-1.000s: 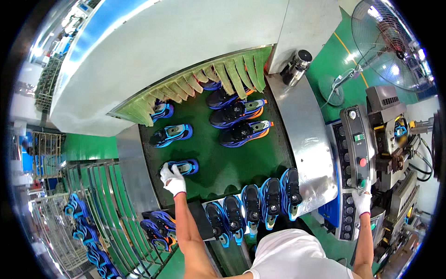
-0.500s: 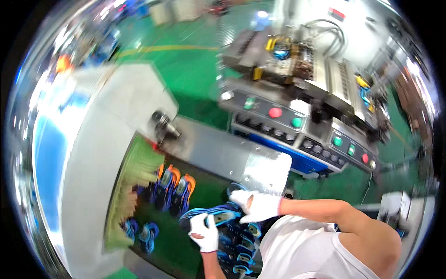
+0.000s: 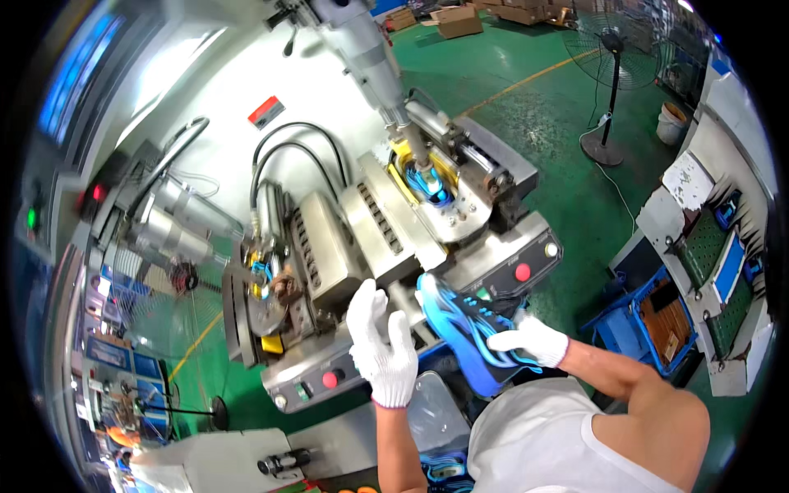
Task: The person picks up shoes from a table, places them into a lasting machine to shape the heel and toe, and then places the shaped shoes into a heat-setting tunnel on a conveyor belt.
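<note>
While a seated blue shoe [image 3: 431, 189] occupies the right station of the press machine [image 3: 374, 218], the held shoe [image 3: 460, 329] is outside, just before the machine, work apparently unfinished, right hand [image 3: 532, 340] grasping it, left hand [image 3: 385, 353] empty, fingers extended.
</note>
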{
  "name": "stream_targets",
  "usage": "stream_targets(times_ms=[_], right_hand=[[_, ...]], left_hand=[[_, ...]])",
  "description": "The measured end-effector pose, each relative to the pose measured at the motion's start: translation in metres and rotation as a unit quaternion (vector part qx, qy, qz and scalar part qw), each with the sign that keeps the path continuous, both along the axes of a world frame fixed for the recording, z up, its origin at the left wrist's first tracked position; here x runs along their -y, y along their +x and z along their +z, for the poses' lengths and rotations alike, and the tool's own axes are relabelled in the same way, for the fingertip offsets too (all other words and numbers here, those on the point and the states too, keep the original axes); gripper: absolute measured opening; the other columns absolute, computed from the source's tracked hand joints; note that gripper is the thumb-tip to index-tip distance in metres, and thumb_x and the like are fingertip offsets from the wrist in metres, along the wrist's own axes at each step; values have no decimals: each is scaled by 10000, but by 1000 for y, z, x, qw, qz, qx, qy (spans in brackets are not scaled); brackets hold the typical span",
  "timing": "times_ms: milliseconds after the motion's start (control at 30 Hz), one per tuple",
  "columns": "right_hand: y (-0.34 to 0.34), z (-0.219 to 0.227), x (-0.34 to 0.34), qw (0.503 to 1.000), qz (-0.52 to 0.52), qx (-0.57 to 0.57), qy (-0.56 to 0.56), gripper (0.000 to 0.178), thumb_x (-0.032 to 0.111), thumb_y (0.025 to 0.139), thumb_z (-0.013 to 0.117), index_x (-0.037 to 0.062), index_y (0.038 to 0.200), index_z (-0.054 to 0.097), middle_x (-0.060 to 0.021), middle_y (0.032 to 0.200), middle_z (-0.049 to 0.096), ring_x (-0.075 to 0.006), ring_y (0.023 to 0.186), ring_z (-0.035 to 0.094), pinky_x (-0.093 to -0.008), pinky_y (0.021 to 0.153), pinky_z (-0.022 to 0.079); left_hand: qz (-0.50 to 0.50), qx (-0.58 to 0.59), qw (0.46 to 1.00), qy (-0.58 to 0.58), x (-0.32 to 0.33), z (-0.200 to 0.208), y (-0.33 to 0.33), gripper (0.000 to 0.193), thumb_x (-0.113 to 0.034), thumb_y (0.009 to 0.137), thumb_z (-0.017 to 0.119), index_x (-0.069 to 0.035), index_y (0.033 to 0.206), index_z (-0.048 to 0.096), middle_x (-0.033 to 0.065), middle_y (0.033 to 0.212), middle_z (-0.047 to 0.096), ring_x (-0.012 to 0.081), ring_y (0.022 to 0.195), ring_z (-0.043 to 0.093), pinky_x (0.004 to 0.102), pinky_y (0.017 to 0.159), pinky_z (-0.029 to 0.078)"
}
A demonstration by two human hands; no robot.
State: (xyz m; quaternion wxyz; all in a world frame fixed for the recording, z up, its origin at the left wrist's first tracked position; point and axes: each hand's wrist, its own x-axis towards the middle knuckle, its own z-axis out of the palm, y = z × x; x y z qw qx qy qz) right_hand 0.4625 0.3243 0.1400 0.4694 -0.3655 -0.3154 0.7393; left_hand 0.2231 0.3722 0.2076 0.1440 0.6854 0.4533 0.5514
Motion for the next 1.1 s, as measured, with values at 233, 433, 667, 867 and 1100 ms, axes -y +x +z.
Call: stream_targets(times_ms=[233,433,667,867,1100], right_hand=[[103,-6,-23,965,-255,-46,-34,483,17,862,716,-75,1322,598,-125,1211,695,-207,1048,682,-371,939,559],[142,-9,-1,943,-309,28,-118,833,-10,768,718,3,1534,393,-83,1315,644,-210,1100,671,-390,958,558],[146,-15,-48,947,-269,88,-149,519,56,822,800,-10,1310,636,-60,1146,714,-136,972,654,-349,884,550],[119,10,-146,921,-237,297,84,547,272,866,826,-35,1278,638,-93,1086,738,-181,914,664,-403,857,553],[42,-19,-421,902,45,419,92,345,251,801,789,-34,981,712,-209,921,723,-266,868,705,-415,763,570]], left_hand=[[35,30,968,-248,-232,-92,124,545,-244,1024,605,38,1474,479,239,1451,576,338,1333,575,408,1142,427],[217,-246,890,-317,-369,-197,168,830,-326,989,586,139,1563,208,340,1533,415,445,1401,465,460,1164,380],[95,-19,929,-357,-398,-163,109,523,-255,933,683,102,1298,570,254,1220,685,345,1114,671,424,981,512],[40,16,950,-309,-220,-59,72,398,-239,992,640,-6,1309,581,134,1175,664,204,1053,616,336,976,483],[65,159,870,-463,25,-75,-23,506,9,944,569,-10,1439,471,22,1096,567,108,981,522,258,864,460]])
